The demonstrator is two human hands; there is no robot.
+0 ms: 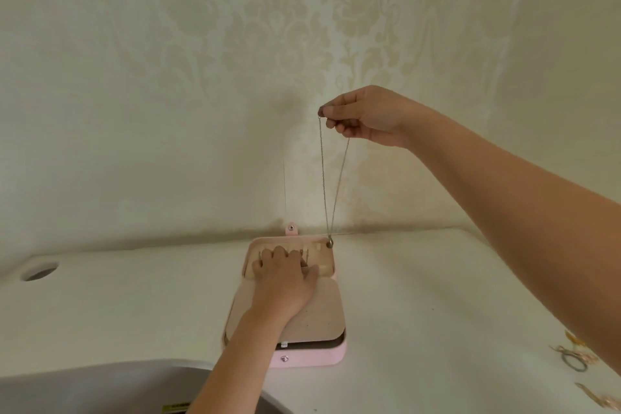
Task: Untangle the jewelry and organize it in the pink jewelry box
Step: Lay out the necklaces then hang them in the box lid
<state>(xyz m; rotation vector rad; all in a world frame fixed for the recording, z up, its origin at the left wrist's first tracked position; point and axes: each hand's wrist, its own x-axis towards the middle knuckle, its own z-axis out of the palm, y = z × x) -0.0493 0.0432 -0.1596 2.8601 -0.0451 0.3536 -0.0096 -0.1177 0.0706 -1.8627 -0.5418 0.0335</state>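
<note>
Pinched 1 necklace [327, 178] at its top betw. thumb & fingertips of right hand [366, 118], raised high; pendant [330, 241] hung just over far right corner of open pink jewelry box [312, 360] on desk [437, 296]. Laid left hand [285, 279] flat on far half of box, fingers spread, gripping nothing. Judged necklace v. light, limp, fine, prone to re-knot: best held near clasp end. Counted 1 box, 2 hands, approx. 3 loose pieces [574, 360] near right, blurred.

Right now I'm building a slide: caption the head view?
Right hand dangles a necklace over the open pink jewelry box; left hand rests inside.
</note>
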